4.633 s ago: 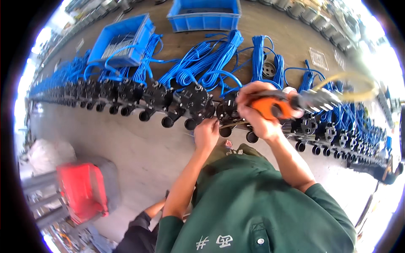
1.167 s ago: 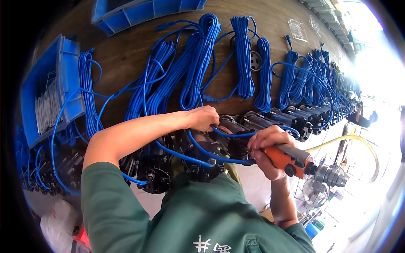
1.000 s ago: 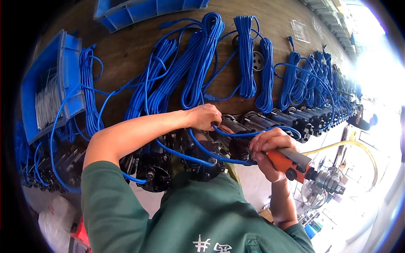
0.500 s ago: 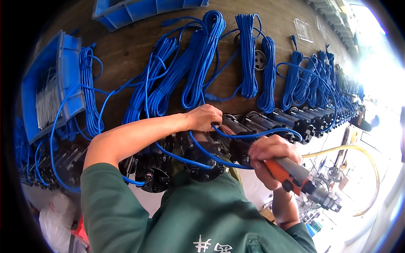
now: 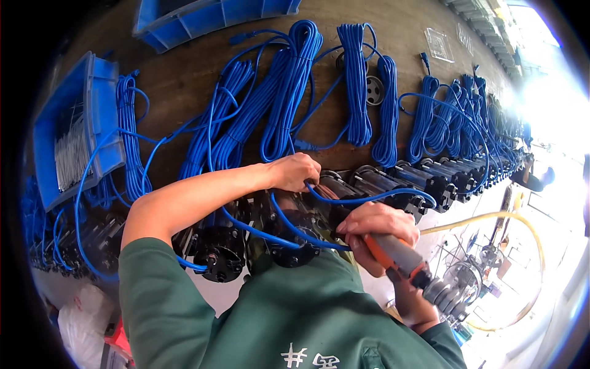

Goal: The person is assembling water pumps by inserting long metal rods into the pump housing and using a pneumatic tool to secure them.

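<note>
My left hand (image 5: 295,171) is closed at the top of a clear cylindrical unit with a black end cap (image 5: 294,240); what its fingertips pinch is hidden. A looped blue cable (image 5: 369,200) runs from beside those fingers to the right. My right hand (image 5: 380,229) is wrapped round an orange and grey hand-held power tool (image 5: 393,255), whose ribbed, blurred end points down to the right. Another blue cable (image 5: 307,237) passes from the unit to just beside the right hand. A similar black-capped unit (image 5: 224,255) lies to the left.
Bundled blue cables (image 5: 295,92) lie across the brown bench (image 5: 203,67). A blue bin (image 5: 92,135) at left holds thin white strips; another blue bin (image 5: 209,24) stands at the far edge. More cylindrical units (image 5: 424,178) line the near edge rightward. A yellow hose (image 5: 541,258) curves at right.
My right hand has moved left with the power tool, closer to the cylindrical unit. My left hand has stayed in nearly the same place, still closed.
</note>
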